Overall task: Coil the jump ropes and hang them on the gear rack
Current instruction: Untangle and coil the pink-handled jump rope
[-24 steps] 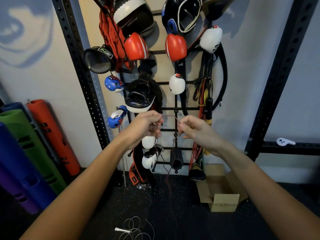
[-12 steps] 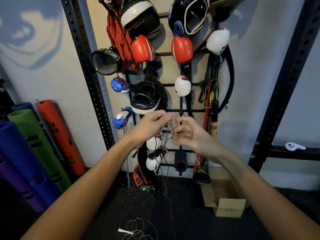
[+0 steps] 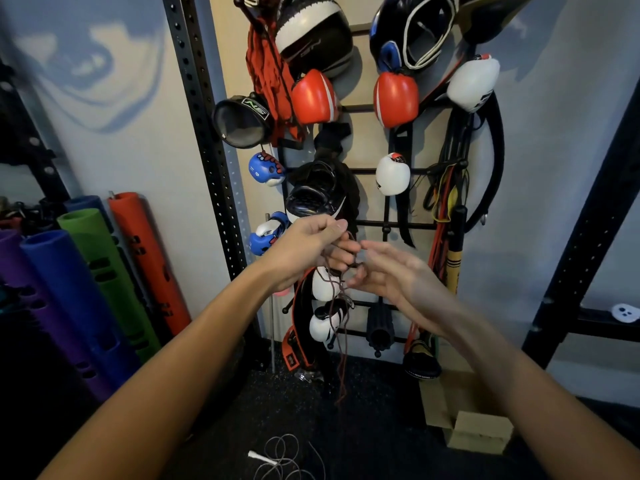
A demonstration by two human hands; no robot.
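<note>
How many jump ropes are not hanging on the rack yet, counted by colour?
Dark red rope, held in the left hand: 1
White rope, lying on the floor: 1
Total: 2

A thin dark brownish jump rope hangs in loose strands in front of the gear rack, its upper part gathered at chest height and its slack trailing down toward the floor. A second, white jump rope lies on the dark floor in a loose tangle of loops, its white handle lying flat at the left of the loops
</note>
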